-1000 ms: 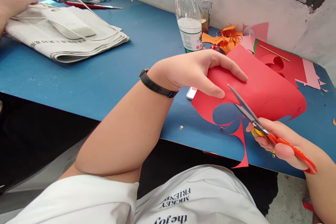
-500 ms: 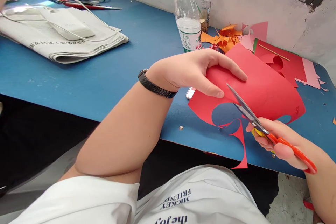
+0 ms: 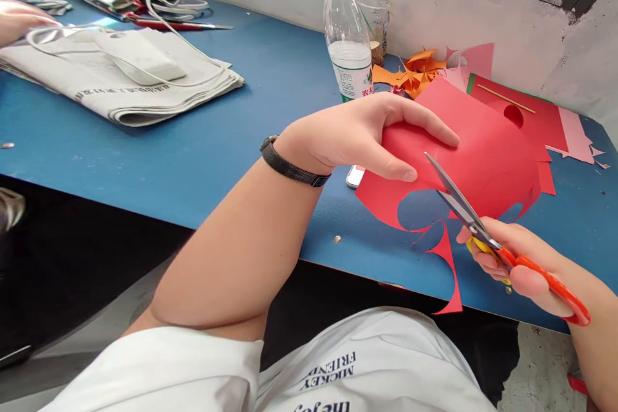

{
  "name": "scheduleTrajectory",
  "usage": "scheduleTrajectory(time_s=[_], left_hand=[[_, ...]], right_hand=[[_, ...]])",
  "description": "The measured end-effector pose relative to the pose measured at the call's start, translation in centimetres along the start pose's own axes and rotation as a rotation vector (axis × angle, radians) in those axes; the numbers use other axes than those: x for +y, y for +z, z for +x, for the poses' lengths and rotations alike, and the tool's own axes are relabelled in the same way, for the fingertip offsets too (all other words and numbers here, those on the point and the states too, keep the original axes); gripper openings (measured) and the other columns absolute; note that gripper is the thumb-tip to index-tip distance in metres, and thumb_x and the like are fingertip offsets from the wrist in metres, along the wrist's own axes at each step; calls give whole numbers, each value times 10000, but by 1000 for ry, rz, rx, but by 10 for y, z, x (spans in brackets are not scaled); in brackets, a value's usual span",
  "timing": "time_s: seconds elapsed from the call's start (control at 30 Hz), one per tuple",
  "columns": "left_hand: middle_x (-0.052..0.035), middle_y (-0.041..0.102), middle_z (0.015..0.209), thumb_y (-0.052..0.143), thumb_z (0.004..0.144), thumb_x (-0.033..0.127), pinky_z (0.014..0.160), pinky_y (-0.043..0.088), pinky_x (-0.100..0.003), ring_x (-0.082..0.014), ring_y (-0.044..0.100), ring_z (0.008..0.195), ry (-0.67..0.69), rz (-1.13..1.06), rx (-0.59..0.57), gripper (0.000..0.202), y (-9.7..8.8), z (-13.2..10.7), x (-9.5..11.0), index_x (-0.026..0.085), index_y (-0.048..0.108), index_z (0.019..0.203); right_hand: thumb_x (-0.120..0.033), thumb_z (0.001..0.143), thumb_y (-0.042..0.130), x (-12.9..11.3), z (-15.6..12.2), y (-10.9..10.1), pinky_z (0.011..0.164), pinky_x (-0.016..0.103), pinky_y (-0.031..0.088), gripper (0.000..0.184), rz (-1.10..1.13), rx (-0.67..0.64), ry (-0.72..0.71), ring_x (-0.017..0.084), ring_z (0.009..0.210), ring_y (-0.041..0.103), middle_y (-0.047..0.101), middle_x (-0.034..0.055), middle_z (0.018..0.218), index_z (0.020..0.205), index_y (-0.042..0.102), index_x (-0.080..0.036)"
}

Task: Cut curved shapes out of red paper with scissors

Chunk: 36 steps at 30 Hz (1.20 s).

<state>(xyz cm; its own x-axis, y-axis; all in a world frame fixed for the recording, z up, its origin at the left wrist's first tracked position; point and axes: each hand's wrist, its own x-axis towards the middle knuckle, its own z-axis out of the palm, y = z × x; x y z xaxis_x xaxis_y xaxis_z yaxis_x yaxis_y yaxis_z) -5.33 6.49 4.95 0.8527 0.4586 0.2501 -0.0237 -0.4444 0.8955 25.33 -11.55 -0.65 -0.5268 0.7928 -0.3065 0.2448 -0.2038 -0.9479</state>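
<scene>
My left hand [image 3: 355,135], with a dark watch band at its wrist, grips a curved sheet of red paper [image 3: 487,135] from its left side. Thumb and forefinger lie on top of the sheet; the other fingers are hidden beneath. In my right hand [image 3: 524,254] is a pair of scissors [image 3: 463,209] with red and yellow handles. Their blades are parted, the upper one over the paper, the lower one partly hidden at the rounded cut-out. From the sheet's near edge hangs a thin, curved red strip [image 3: 449,264].
Behind my left hand stands a water bottle [image 3: 350,45] with a green cap. Orange scraps [image 3: 418,74] and more red paper [image 3: 548,122] lie at the back right. Folded newspaper [image 3: 109,93] with a white charger [image 3: 140,58] lies left, near another person's hand [image 3: 22,19].
The view has shifted slightly, so most things appear a little lower and to the right. The red sheet's right side curls down more. The other person's hand reaches further into view.
</scene>
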Motion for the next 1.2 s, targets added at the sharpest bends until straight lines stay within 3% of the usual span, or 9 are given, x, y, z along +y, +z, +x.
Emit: scheduleTrajectory(time_s=[0.43,1.2], left_hand=[[-96,858,1348,906,753,250,1075,656,-442,-390,789,1313,-21,66,34,493,3,-3,7,265,877,1245],[-84,883,1268,898,747,216,1013,665,-381,-353,799,1263,-26,56,10,509,0,-2,7,266,889,1253]], right_hand=[[-992,855,709,-1,0,-1,554,339,214,850,11,-22,-9,159,670,228,374,-53,832,1365,678,-312],[-987,780,792,-7,0,2,539,327,172,885,31,-8,24,152,670,209,362,-51,817,1322,693,-295]])
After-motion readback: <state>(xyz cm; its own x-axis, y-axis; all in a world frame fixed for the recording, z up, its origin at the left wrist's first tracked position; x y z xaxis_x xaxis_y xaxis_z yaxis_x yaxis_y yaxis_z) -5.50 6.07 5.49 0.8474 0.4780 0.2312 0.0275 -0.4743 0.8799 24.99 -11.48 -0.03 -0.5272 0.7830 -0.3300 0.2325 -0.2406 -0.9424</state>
